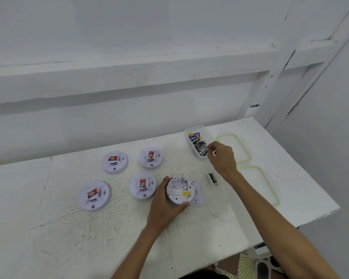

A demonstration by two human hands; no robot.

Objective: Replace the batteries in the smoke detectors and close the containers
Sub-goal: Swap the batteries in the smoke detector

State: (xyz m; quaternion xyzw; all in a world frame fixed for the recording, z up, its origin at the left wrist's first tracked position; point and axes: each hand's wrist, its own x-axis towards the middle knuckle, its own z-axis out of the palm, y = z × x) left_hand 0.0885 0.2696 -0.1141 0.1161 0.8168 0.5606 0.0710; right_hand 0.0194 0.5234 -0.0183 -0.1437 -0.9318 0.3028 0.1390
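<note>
Left hand (165, 200): grips the upturned smoke detector (180, 191) by its rim, on the tabletop (69, 228).
Right hand (223, 158): fingers bent at the battery container (196, 143), near end; grip unclear.
Loose battery (213, 178): under the right wrist.

Text read | "CELL" is printed on a blue-yellow battery pack (194, 135) | detector stickers (151, 154) are blurred, unread

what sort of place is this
Likely a bare workroom: a rough white-painted table, a plain white boarded wall, and smoke detectors laid out near a tub of batteries.
</note>
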